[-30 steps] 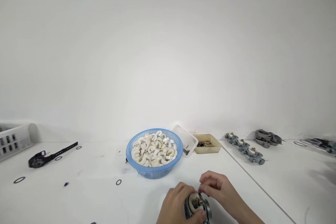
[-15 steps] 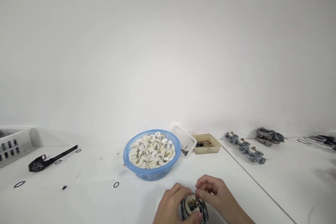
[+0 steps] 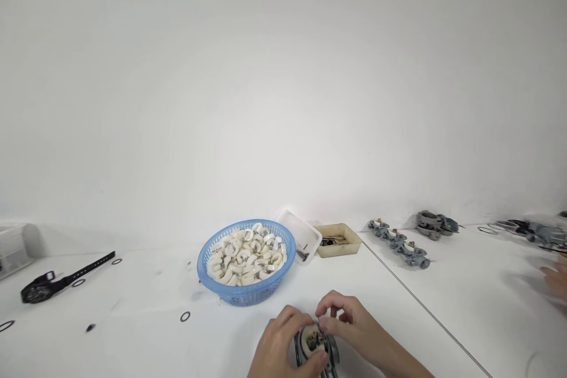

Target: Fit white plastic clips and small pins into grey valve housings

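At the bottom middle of the head view, a grey metal housing [image 3: 330,349] with a cream ring-shaped insert [image 3: 305,342] rests low over the white table. My left hand [image 3: 283,345] is wrapped around its left side, thumb across the near part and fingers along the far edge. My right hand [image 3: 348,328] is at the housing's upper right edge, thumb and forefinger close together in a pinch. Whatever lies between those fingertips is too small to make out. Just beyond stands a blue basket [image 3: 248,295] filled with white C-shaped pieces [image 3: 248,254].
Behind the basket are a white tray [image 3: 305,233] and a beige tray [image 3: 341,251] with small metal parts. Similar housings [image 3: 398,242] line up at right, with more grey parts [image 3: 434,224] behind. A wristwatch [image 3: 48,286] lies left. Another person's hand [image 3: 556,277] shows at the right edge.
The view has turned slightly right, so the table items sit further left. Another person's hand has come into view at the right edge. My hands keep nearly the same hold on the housing.
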A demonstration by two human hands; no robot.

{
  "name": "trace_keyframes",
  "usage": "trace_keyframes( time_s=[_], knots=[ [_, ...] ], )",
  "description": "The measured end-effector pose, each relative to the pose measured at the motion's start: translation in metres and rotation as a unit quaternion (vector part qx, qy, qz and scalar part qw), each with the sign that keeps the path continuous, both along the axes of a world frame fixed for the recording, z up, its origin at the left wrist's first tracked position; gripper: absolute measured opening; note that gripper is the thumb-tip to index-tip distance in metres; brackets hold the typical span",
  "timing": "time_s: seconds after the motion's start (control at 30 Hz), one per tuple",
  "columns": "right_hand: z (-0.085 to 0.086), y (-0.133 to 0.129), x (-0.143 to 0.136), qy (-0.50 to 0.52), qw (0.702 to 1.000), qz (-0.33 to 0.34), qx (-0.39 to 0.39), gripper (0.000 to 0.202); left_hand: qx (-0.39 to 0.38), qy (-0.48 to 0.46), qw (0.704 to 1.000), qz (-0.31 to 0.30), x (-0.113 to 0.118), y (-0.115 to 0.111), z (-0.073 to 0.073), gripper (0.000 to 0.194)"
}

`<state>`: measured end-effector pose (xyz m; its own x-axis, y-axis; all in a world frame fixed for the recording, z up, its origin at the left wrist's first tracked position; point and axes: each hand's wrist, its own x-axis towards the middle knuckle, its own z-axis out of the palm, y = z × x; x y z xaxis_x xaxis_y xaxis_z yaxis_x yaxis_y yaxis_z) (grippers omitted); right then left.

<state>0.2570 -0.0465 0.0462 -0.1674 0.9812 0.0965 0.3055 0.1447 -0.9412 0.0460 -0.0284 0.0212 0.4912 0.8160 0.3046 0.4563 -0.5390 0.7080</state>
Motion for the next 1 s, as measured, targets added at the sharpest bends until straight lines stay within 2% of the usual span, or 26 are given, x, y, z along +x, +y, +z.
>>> trace_keyframes(
  time_s=[0.17,0.37,0.63,1.0],
  knots=[
    [0.010,-0.010,0.012,-0.009,0.998,0.055,-0.041,0.033,-0.003,-0.009,1.000,0.000,-0.001,-0.003,0.004,0.026],
    [0.011,-0.006,0.014,-0.031,0.996,0.083,0.019,0.033,0.017,-0.036,0.999,-0.007,0.000,-0.002,0.001,0.025],
    [0.016,-0.009,0.010,-0.044,0.996,0.077,0.031,0.015,0.033,-0.023,0.999,-0.025,-0.001,-0.001,0.005,0.022],
    [0.016,-0.009,0.012,-0.049,0.995,0.086,0.027,0.022,0.018,-0.006,1.000,-0.023,-0.002,-0.004,0.005,0.024]
  ],
)
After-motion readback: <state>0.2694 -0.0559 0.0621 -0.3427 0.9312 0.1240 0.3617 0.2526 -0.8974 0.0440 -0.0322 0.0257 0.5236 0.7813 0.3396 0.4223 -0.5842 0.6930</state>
